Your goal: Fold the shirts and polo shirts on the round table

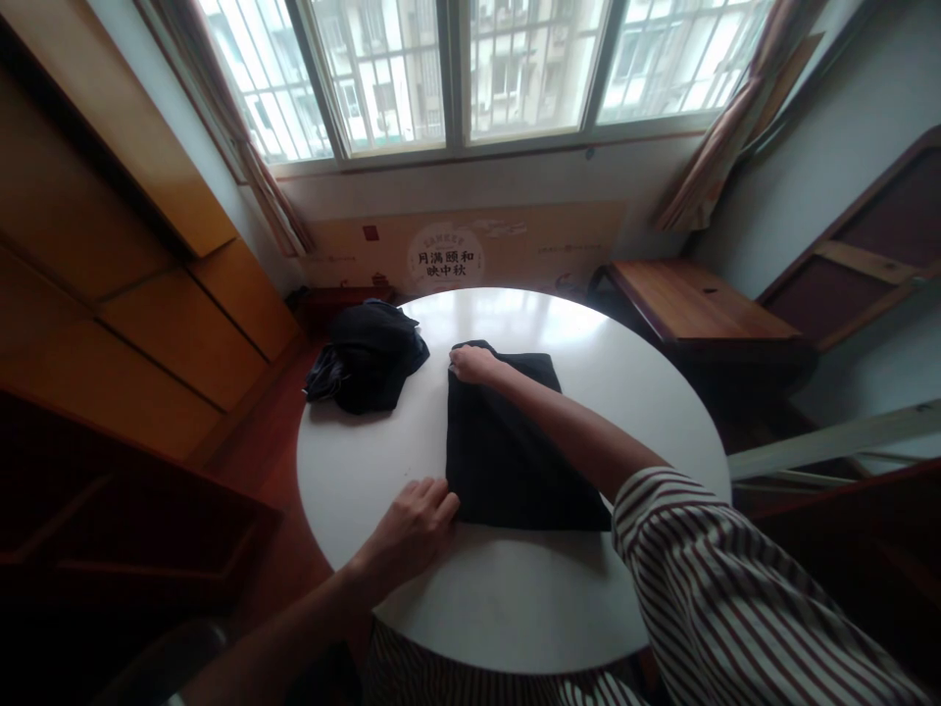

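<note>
A black garment [507, 456] lies folded nearly flat on a round white table [632, 431]; its exact kind I cannot make out. With bent fingers my left hand [422, 515] grips its near left corner. My right hand [474, 365] reaches across the cloth and is closed on the far left corner, where the fabric bunches a little. My right forearm hides part of the garment's right side. To the left, a crumpled heap of dark clothes [368, 358] rests at the table's edge, apart from both hands.
A wooden bench or low table [698, 299] stands beyond the table at the right. Wooden cabinets [147, 294] line the left side. Behind are barred windows [521, 69], curtains [713, 167] and a printed banner [515, 240] below the sill.
</note>
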`<state>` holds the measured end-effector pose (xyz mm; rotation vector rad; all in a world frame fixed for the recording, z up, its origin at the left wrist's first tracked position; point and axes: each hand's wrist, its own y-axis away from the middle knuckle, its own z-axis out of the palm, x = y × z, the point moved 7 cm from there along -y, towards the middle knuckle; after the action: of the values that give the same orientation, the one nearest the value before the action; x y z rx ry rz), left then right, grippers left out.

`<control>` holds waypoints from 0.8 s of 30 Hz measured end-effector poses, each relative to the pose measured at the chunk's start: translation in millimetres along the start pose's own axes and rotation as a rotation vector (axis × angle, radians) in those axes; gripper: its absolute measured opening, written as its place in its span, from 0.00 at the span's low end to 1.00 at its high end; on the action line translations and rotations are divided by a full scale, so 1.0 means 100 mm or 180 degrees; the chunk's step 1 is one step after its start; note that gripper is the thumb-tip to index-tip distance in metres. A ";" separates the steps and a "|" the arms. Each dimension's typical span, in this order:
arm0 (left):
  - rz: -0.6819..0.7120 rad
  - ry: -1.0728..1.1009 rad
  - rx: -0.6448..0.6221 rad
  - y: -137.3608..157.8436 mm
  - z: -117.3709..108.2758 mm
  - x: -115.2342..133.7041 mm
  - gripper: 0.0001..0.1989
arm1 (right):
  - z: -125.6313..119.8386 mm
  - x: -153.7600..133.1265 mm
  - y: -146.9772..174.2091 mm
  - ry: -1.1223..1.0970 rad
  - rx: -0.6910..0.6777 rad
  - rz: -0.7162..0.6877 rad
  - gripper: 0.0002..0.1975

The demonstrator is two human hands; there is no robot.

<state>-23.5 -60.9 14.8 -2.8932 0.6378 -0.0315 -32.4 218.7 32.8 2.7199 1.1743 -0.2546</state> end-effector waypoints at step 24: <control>0.0939 -0.0275 0.0117 -0.64 0.07 0.73 0.20 | -0.12 1.49 0.95 -0.1835 0.0375 0.0883 0.13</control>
<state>69.8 -33.3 18.5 -2.7177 1.0265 0.1187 138.9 261.4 19.6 2.5800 0.6321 -1.0065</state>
